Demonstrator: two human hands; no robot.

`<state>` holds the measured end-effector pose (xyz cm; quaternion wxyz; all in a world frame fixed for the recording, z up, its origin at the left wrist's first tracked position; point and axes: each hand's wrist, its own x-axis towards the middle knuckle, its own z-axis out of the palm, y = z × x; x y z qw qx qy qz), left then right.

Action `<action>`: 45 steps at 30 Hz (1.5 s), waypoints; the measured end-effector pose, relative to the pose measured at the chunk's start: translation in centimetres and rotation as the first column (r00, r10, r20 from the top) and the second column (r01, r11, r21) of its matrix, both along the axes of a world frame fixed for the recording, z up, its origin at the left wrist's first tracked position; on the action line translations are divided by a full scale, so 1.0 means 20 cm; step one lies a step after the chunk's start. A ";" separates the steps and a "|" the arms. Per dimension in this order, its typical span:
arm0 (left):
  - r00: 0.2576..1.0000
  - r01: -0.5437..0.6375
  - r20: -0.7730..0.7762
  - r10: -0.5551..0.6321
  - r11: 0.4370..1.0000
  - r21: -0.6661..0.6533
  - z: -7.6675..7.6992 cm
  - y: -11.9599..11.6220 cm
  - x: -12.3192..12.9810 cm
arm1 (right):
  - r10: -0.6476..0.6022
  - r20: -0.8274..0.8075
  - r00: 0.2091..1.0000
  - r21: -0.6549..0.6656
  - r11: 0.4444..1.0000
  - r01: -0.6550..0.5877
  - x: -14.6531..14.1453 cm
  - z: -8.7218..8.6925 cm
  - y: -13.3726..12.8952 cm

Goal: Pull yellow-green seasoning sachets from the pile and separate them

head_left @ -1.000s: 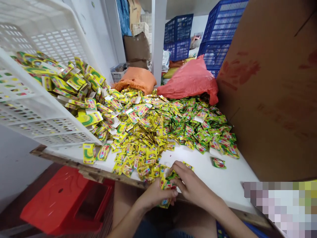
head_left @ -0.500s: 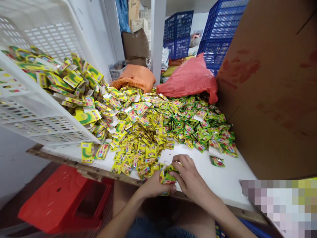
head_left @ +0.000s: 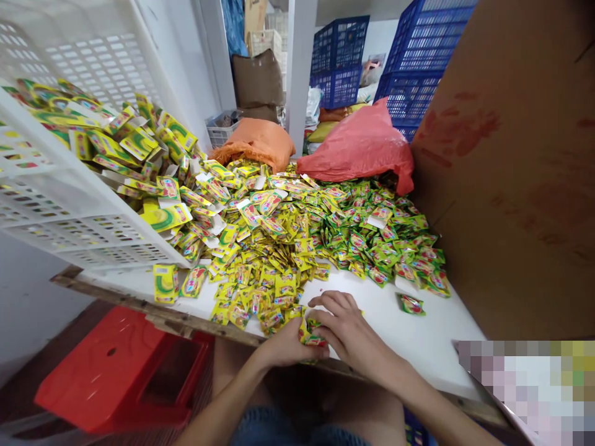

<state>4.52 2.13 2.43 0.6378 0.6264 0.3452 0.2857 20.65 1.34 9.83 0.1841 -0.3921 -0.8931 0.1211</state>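
Close to the table's front edge, my left hand (head_left: 289, 342) is wrapped around a small yellow-green carton (head_left: 305, 333). A bit of a green packet shows at the carton's open top. My right hand (head_left: 341, 328) is bent over that opening with its fingertips against it; what they pinch is mostly hidden. Yellow packets (head_left: 283, 285) are heaped just beyond my left hand. Green packets (head_left: 367, 241) form a second heap farther back to the right, and one loose green packet (head_left: 411, 304) lies apart on the white tabletop (head_left: 385, 328).
A tilted white crate (head_left: 116, 217) spills printed cartons (head_left: 139, 144) onto the table from the left. Behind the heaps sit an orange sack (head_left: 258, 139) and a red plastic bag (head_left: 360, 148). A large cardboard box (head_left: 506, 186) walls the right side. Below left stands a red stool (head_left: 102, 365).
My right hand's fingers have shifted slightly left and closed farther over the carton's opening, covering more of the green packet. The left hand keeps its hold. The view has shifted slightly.
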 end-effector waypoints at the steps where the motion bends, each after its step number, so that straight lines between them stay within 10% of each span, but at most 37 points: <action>1: 0.999 0.018 0.027 -0.018 1.000 0.016 0.00 0.00 -0.01 | 0.024 -0.009 1.000 -0.034 0.999 -0.024 0.01 0.00 -0.01; 13: 0.945 -0.255 0.214 0.247 0.967 0.010 -0.08 -0.09 -0.01 | -0.155 -0.200 0.968 -0.091 0.986 0.139 -0.01 -0.24 -0.13; 20: 0.882 -0.466 0.205 0.425 0.850 0.244 -0.18 -0.18 -0.07 | -0.338 -0.550 0.764 -0.147 0.939 0.310 -0.03 -0.44 -0.20; 25: 0.939 -0.332 0.080 0.335 0.819 0.467 -0.09 -0.16 -0.11 | -0.258 -0.578 0.774 -0.114 0.965 0.237 -0.06 -0.43 -0.22; 29: 0.885 -0.465 0.168 0.435 0.794 0.392 -0.04 -0.15 -0.11 | -0.363 -0.652 0.665 -0.135 0.919 0.369 -0.07 -0.42 -0.21; 35: 0.942 -0.324 0.104 0.318 0.789 0.522 -0.01 -0.17 -0.13 | -0.149 -0.552 0.820 0.013 0.982 0.187 -0.02 -0.40 -0.23; 45: 0.891 -0.451 0.167 0.421 0.791 0.414 0.04 -0.17 -0.07 | -0.316 -0.581 0.750 -0.062 0.936 0.347 -0.08 -0.33 -0.24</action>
